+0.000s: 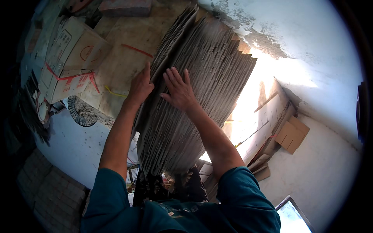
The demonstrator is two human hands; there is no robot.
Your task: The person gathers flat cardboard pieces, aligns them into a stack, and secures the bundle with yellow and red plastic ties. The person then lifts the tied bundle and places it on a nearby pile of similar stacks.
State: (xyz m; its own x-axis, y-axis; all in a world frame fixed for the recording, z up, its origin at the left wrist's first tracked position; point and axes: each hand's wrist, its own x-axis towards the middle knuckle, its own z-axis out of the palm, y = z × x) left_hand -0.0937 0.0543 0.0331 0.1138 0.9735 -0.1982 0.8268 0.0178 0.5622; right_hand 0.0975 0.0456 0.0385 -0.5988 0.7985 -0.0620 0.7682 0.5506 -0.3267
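A big bundle of thin grey-brown cardboard sheets [206, 66] stands on edge in front of me, its packed edges facing up. A thinner section of sheets [171, 44] is split off along its left side by a dark gap. My right hand [179, 89] lies open on the sheet edges beside this gap, fingers spread. Against the outer left face of the thin section rests my left hand [141, 87], with its index finger stretched out along the sheets. Its other fingers look bent and are partly hidden.
Left of the bundle is a brown work surface [112, 50] with a red strap [136, 50] and a yellow strap [115, 92]. A cardboard box [70, 58] tied with red string stands at the left. More cardboard [292, 134] leans by the right wall.
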